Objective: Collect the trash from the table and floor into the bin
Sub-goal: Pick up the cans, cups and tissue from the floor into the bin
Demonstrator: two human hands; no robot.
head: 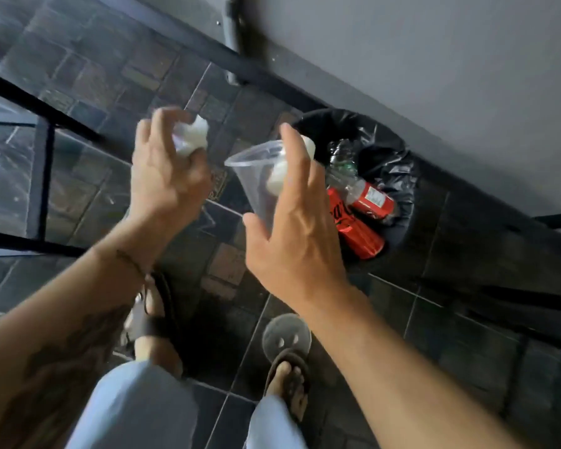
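Observation:
My left hand (pixel 166 176) grips a crumpled white paper wad (pixel 193 136), held above the floor left of the bin. My right hand (pixel 293 228) holds a clear plastic cup (pixel 256 176) tilted toward the left, with white crumpled paper (pixel 277 183) inside it; another bit of white shows behind my fingers. The cup hangs just left of the black bin (pixel 399 176), which is lined with a black bag and holds a red can (pixel 357 231), a red-labelled bottle (pixel 370 197) and a crushed clear bottle (pixel 344 157).
A clear plastic lid (pixel 285 333) lies on the dark tiled floor by my right sandalled foot (pixel 287 380). A grey table top (pixel 434 59) fills the upper right, above the bin. Black metal furniture legs (pixel 42 176) stand at the left.

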